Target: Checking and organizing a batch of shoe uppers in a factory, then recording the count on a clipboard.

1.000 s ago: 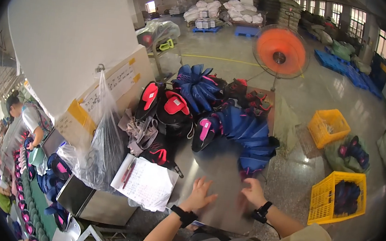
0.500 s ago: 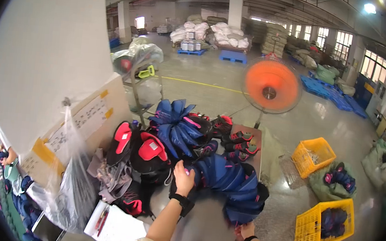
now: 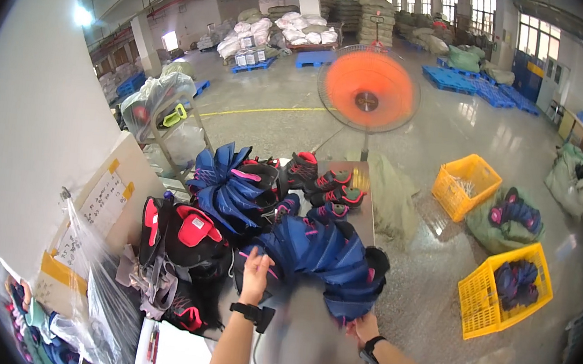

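Lower centre of the frame: grey worktop (image 3: 304, 338), with both forearms entering from the bottom edge.

Left hand (image 3: 257, 271): wrist carries a black watch; fingers spread and laid flat on the near end of a fanned stack of blue shoe uppers (image 3: 326, 255). No closed grip visible.

Right hand (image 3: 362, 326): also with a black wristband, at the lower right end of the same stack, fingers curled under its edge; how firmly it grips cannot be told.

The stack arcs across the middle of the frame, resting on the worktop between the two hands.

Lower left: white paper sheet (image 3: 177, 353) with pens; clear plastic bag (image 3: 94, 296); black and red shoe pieces (image 3: 185, 231).

Centre, farther back: second fan of blue uppers (image 3: 228, 186); finished black and pink shoes (image 3: 326, 182) at the worktop's far end.

Right: two yellow crates (image 3: 502, 286), one on the floor nearer, another behind.

Upper centre: orange fan (image 3: 368, 88), blades blurred. Beyond it, blue pallets (image 3: 483, 85) and white sacks (image 3: 278, 30).
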The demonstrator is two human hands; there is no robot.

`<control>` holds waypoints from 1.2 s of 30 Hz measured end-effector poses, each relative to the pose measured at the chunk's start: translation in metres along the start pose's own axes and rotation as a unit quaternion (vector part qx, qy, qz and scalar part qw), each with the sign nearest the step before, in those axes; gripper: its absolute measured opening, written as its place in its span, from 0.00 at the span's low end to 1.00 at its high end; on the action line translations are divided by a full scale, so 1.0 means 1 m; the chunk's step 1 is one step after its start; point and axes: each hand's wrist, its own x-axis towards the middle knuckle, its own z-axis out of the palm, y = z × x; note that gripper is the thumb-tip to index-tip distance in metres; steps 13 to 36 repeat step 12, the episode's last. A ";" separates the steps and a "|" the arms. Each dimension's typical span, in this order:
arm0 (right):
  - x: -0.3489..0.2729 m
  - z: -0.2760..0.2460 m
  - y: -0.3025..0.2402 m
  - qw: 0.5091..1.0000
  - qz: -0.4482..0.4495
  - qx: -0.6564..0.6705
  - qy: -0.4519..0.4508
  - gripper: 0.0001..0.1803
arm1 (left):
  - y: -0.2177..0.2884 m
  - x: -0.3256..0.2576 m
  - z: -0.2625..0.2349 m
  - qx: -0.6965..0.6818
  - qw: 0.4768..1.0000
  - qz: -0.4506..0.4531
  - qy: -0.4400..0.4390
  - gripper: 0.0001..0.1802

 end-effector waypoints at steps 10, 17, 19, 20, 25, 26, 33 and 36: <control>-0.039 -0.086 -0.008 0.974 -0.222 0.017 -0.052 0.16 | 0.231 -0.158 -0.001 -0.264 0.947 0.159 0.095 0.17; -0.079 -0.106 -0.068 0.969 -0.155 0.147 -0.123 0.28 | 0.247 -0.210 -0.036 -0.253 0.942 0.181 0.124 0.15; -0.079 -0.106 -0.068 0.969 -0.155 0.147 -0.123 0.28 | 0.247 -0.210 -0.036 -0.253 0.942 0.181 0.124 0.15; -0.079 -0.106 -0.068 0.969 -0.155 0.147 -0.123 0.28 | 0.247 -0.210 -0.036 -0.253 0.942 0.181 0.124 0.15; -0.079 -0.106 -0.068 0.969 -0.155 0.147 -0.123 0.28 | 0.247 -0.210 -0.036 -0.253 0.942 0.181 0.124 0.15; -0.079 -0.106 -0.068 0.969 -0.155 0.147 -0.123 0.28 | 0.247 -0.210 -0.036 -0.253 0.942 0.181 0.124 0.15; -0.079 -0.106 -0.068 0.969 -0.155 0.147 -0.123 0.28 | 0.247 -0.210 -0.036 -0.253 0.942 0.181 0.124 0.15; -0.079 -0.106 -0.068 0.969 -0.155 0.147 -0.123 0.28 | 0.247 -0.210 -0.036 -0.253 0.942 0.181 0.124 0.15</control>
